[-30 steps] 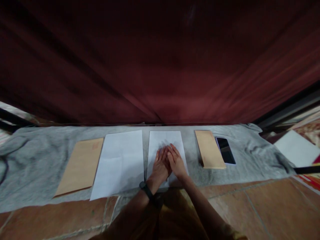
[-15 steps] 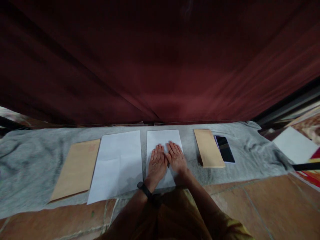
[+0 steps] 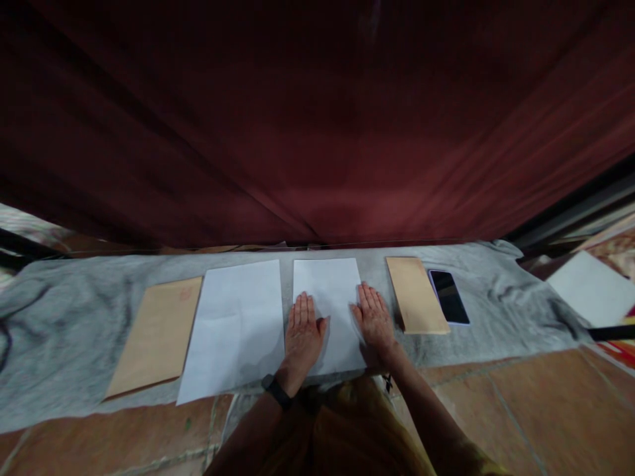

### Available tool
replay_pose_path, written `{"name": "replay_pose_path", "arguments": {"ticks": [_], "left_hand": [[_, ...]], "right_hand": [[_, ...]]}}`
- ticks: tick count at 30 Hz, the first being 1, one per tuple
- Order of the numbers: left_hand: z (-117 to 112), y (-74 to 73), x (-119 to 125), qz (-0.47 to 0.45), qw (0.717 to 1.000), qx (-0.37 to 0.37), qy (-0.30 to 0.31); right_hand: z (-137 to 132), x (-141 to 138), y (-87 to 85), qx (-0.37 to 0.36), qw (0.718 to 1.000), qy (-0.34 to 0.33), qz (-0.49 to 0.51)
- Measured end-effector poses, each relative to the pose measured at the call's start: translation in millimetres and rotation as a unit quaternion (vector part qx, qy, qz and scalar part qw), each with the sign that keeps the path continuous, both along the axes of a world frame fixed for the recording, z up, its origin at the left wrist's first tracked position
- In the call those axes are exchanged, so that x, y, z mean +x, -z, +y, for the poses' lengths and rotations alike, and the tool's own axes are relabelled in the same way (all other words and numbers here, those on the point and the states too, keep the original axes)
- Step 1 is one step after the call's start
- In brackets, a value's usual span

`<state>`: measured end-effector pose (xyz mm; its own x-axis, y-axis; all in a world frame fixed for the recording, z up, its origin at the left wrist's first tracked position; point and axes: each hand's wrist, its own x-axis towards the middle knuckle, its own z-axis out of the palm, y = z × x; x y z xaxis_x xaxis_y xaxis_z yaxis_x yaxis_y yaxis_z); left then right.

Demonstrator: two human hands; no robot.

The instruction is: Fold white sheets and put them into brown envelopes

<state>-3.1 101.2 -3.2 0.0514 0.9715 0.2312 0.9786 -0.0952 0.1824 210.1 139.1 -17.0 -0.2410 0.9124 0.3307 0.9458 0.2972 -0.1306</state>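
In front of me a white sheet of paper lies lengthwise on a grey cloth. My left hand rests flat on its left edge, thumb apart from the fingers. Across the sheet's right edge lies my right hand, palm down, fingers stretched out and nothing held. A wider stack of white paper sits just left of my left hand. Further left is a large brown envelope. Right of my right hand lie narrower brown envelopes, apparently stacked.
A phone lies beside the narrower envelopes, partly against their edge. Dark red fabric hangs behind the cloth. Terracotta tiles run along the front. A white flat piece lies at the far right.
My hands have moved apart, from close together in the middle of the white sheet to its left and right edges. The papers and envelopes keep their places.
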Motion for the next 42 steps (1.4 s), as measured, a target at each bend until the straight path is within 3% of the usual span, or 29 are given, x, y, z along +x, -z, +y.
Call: {"name": "replay_pose_path", "arguments": {"ticks": [6, 10, 15, 27, 30, 33, 36, 39, 42], "left_hand": [[-5, -6.7, -1, -0.016, 1.0, 0.017, -0.018], [-6, -16.5, 10, -0.005, 0.999, 0.022, 0.047], [-9, -11.3, 17, 0.017, 0.996, -0.002, 0.089], [-22, 0.4, -2, -0.007, 0.999, -0.007, 0.033], [-33, -14.8, -2, -0.008, 0.999, -0.015, 0.043], [-43, -49.2, -11, -0.001, 0.998, 0.007, 0.06], [-48, -72.8, -37, 0.005, 0.998, 0.05, -0.041], [-54, -59.0, -76, 0.013, 0.993, 0.039, -0.112], [-66, -24.1, -110, 0.026, 0.996, -0.002, -0.089]], "right_hand": [[-5, 5, -4.5, -0.014, 1.0, 0.013, 0.025], [-13, -14, -14.1, -0.031, 0.999, -0.027, 0.035], [-24, -36, -17.1, -0.065, 0.995, -0.075, 0.022], [-34, 1, -15.7, -0.039, 0.999, -0.012, -0.01], [-36, 3, -13.0, -0.033, 0.999, -0.001, -0.006], [-36, 3, -11.7, -0.034, 0.999, -0.011, -0.007], [-36, 2, -11.1, -0.035, 0.999, -0.025, -0.007], [-35, 3, -10.2, -0.033, 0.999, -0.031, -0.007], [-35, 3, -9.3, -0.029, 0.999, -0.035, -0.009]]}}
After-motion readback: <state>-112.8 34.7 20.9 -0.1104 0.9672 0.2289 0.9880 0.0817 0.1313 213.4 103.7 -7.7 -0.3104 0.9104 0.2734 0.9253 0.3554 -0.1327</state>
